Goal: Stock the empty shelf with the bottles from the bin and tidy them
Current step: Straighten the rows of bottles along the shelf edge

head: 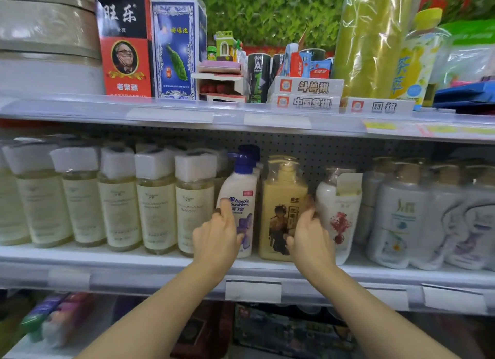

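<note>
Bright, even light; soft focus; edges blurred, bowed.

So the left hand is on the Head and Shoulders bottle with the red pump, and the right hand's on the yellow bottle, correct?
Not quite: the head view shows the Head and Shoulders bottle has a blue pump, not red. The left hand is on it, the right hand on the yellow bottle.
</note>
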The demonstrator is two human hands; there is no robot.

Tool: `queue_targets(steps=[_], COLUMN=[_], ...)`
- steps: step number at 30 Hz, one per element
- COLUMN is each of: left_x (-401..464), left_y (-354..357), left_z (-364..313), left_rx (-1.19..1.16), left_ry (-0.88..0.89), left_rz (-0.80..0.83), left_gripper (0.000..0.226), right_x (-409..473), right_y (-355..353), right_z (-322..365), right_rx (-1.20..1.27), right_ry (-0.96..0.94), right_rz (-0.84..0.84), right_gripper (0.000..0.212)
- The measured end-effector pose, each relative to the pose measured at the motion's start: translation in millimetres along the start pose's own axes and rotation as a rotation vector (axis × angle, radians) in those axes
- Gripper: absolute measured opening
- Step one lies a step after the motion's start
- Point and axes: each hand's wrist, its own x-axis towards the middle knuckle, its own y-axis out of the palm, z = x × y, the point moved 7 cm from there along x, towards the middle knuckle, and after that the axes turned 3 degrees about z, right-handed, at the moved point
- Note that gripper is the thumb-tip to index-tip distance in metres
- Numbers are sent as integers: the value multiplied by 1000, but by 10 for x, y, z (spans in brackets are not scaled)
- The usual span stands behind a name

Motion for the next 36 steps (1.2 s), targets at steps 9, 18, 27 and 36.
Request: queue_targets(steps=[9, 18, 27, 36], left_x=[-59, -21, -55, -170], left_y=[4, 75, 142, 85], left_z=[-505, -958, -1119, -1419], left_rx=[-37, 24, 169, 209], left_ry=[191, 202, 81, 102], left_rz=[-10, -13, 16, 22], left_gripper=[55, 50, 64, 50], right_x=[-186, 167, 234, 62], right_y=[-442, -132, -68, -361], right_z=[-642, -1105, -1104, -1141], right_rx=[90, 413, 387, 225], right_ry=[103, 238, 133, -54], right_rz=[-263, 162, 190, 144], right_gripper=[71, 82, 63, 77])
